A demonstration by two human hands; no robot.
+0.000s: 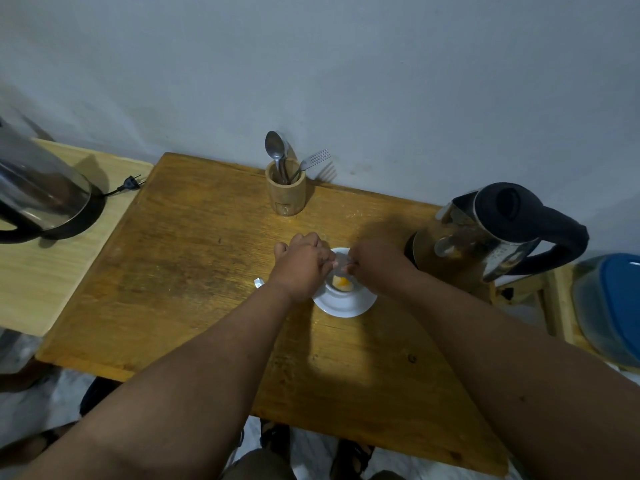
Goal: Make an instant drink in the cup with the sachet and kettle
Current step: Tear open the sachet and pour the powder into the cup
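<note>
- Worn brown wooden table (194,271) against pale grey wall (381,81); lighter side table (52,289) at left.
- Two steel kettles: one (485,237) right of centre, one (38,188) cut off at left edge.
- One bamboo holder (285,192) with spoon (275,147) and fork (313,159).
- One white saucer (343,303) under small cup (341,284), orange powder inside.
- Left hand (301,265) and right hand (375,266) both pinched on blurry clear sachet (341,263) above cup; cup rim mostly hidden.

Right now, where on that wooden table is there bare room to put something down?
The wooden table is bare left of the saucer, from the utensil holder to the near edge. The near right corner is bare too. It is crowded around the cup, where both hands hold the sachet, and beside the kettle.
</note>
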